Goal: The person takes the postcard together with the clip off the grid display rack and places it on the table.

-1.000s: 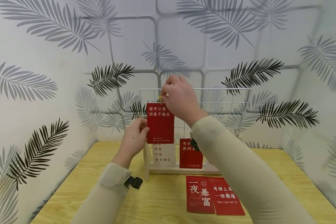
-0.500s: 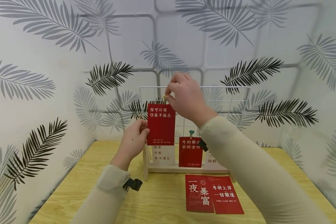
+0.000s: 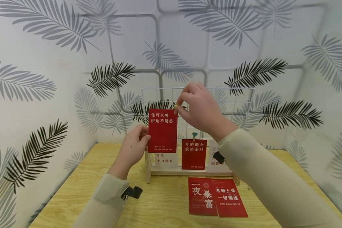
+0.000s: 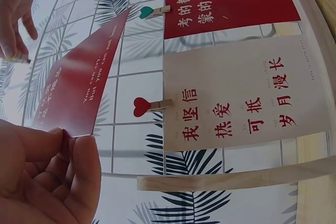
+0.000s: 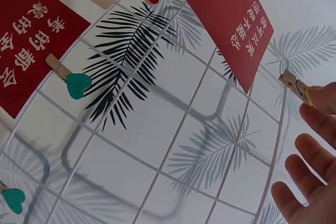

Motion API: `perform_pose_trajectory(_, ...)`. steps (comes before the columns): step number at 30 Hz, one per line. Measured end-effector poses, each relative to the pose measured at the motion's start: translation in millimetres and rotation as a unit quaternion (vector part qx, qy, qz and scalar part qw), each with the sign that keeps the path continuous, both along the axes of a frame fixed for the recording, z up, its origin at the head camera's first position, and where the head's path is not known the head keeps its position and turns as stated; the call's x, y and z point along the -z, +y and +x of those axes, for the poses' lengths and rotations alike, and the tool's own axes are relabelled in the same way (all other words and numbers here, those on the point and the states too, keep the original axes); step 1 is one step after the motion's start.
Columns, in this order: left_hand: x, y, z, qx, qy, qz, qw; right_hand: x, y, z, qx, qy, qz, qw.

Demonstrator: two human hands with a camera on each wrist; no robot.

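Hanging the red card (image 3: 162,134), left of the head view's centre, seems your step: your left grip (image 3: 134,144) pinches its edge, right grip (image 3: 200,107) a clothespin (image 5: 295,85); next likely needs clipping onto the wire grid (image 5: 159,171).

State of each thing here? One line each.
Left hand: pinching held card
Right hand: pinching clothespin
Held card: raised, unclipped
Clothespin: apart from held card
Green-heart clip: clamped on hanging card
Hanging card: clipped to rack
Red-heart clip: clamped on white card
White card: clipped to rack
Pale right card: at rack, partly hidden
Left loose card: flat on table
Right loose card: flat on table
Rack: standing
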State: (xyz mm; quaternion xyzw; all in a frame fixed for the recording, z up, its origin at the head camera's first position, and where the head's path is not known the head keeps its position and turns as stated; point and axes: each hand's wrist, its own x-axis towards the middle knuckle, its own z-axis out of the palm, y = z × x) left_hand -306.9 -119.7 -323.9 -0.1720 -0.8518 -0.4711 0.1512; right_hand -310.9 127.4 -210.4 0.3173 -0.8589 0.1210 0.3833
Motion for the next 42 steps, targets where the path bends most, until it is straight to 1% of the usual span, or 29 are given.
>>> perform_pose_trajectory(2,1.1,-1,2.9,0.001,-0.007,0.0,1.0,3.5,5,3.1,-0.002,-0.009,0.0,1.0)
perform_pose_trajectory(8,7.4,-2,8.5,0.003,-0.035,0.007,0.9994,16.3,21,8.1,0.009,-0.034,0.004,0.999)
perform_pose_trajectory(14,13.0,-1,11.2,0.006,-0.048,0.017,0.9987,26.5,36,9.3,0.014,-0.05,0.002,0.999)
perform_pose_trajectory(19,18.8,0,13.0,0.002,-0.06,0.016,0.9981,32.1,46,10.6,0.02,-0.066,-0.007,0.998)
perform_pose_trajectory(27,30.2,3,13.3,0.009,-0.064,0.02,0.9977,41.1,63,12.3,0.03,-0.085,-0.018,0.996)
perform_pose_trajectory(34,39.6,6,16.0,0.007,-0.085,0.028,0.996,51.4,77,12.5,0.04,-0.095,-0.023,0.994)
perform_pose_trajectory(38,44.6,6,17.9,0.007,-0.093,0.035,0.995,56.1,83,15.3,0.048,-0.112,-0.033,0.992)
perform_pose_trajectory(42,49.2,6,19.9,0.009,-0.091,0.037,0.9951,62.6,91,18.0,0.052,-0.13,-0.046,0.989)
